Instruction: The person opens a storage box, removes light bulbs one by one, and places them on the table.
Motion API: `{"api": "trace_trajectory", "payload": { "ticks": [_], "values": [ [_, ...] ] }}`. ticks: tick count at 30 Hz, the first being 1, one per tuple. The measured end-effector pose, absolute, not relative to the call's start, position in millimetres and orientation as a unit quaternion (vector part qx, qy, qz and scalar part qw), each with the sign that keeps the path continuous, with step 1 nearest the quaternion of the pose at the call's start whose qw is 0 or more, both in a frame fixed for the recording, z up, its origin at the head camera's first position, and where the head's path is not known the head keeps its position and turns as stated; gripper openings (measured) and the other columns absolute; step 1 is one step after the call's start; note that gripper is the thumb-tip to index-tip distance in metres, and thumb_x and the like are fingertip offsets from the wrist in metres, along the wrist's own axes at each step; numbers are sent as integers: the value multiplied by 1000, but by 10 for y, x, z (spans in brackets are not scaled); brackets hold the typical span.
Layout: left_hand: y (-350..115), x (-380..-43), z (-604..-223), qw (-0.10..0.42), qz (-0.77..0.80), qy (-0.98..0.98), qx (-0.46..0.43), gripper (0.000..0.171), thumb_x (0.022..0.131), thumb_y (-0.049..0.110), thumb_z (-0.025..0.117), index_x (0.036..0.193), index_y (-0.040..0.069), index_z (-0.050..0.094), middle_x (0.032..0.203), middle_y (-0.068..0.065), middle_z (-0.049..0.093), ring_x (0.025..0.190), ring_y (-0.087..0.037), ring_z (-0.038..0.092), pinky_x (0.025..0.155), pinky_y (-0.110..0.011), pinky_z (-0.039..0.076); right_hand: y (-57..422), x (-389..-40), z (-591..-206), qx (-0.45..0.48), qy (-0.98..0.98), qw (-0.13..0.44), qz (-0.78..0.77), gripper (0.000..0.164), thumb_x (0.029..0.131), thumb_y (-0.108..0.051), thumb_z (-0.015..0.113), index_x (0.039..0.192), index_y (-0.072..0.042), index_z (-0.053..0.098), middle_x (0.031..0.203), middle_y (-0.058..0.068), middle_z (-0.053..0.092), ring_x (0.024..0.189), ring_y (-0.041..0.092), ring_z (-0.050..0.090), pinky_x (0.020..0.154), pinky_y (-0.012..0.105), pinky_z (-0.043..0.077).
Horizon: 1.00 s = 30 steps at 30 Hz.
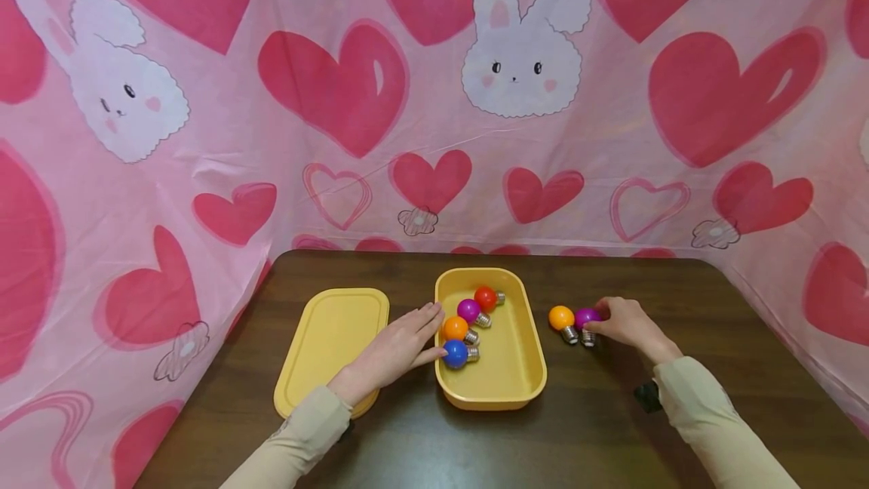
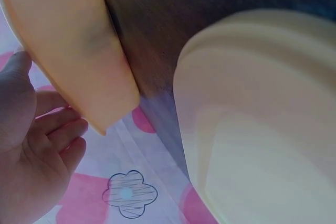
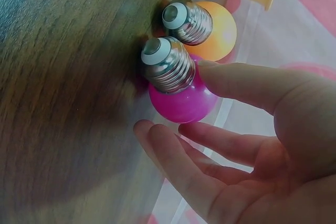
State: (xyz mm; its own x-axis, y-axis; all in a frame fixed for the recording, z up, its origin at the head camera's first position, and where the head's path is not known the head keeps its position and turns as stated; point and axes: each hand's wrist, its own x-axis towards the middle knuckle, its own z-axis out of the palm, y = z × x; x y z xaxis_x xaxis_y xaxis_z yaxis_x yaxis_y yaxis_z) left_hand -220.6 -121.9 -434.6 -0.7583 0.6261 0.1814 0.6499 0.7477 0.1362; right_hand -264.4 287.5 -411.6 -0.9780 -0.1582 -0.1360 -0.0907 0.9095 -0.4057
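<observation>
My left hand [image 1: 397, 349] rests against the left rim of a yellow plastic container [image 1: 498, 383], its fingers fairly straight. In the left wrist view its thumb and fingers touch the container's side [image 2: 79, 40]. Inside, along the left wall, lie a red bulb [image 1: 485, 299], a purple bulb [image 1: 468, 311], an orange bulb [image 1: 455, 329] and a blue bulb [image 1: 455, 354]. Right of the container, my right hand [image 1: 631, 325] pinches another purple light bulb [image 3: 184, 100] by its round glass, between thumb and fingers. An orange-yellow bulb [image 1: 561, 318] lies right beside it, metal base toward me.
A flat yellow lid [image 1: 333, 338] lies on the dark wooden table [image 1: 611, 429], left of the container. Pink cloth with hearts and rabbits [image 1: 434, 119] hangs behind and at both sides of the table.
</observation>
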Motion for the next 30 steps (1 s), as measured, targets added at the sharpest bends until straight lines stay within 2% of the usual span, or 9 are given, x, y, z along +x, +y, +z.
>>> {"api": "trace_trajectory", "payload": {
  "ticks": [16,30],
  "values": [
    [-1224,-2203,-4348,63,-96,-933,-341,68,97,50,55,149,7,44,157,-12,43,145,-27,43,116,-43,41,2870,-2626,-4100,-69,973,83,-204,48,86,-25,73,111,14,60,104,31,66,87,35,63,85,53,58],
    [-1220,-2190,-4348,72,-94,-931,-345,69,97,50,56,149,6,44,156,-13,44,144,-27,44,116,-43,41,2902,-2579,-3974,-89,974,49,-204,52,87,-29,73,113,14,60,108,32,66,94,42,63,88,55,56]
  ]
}}
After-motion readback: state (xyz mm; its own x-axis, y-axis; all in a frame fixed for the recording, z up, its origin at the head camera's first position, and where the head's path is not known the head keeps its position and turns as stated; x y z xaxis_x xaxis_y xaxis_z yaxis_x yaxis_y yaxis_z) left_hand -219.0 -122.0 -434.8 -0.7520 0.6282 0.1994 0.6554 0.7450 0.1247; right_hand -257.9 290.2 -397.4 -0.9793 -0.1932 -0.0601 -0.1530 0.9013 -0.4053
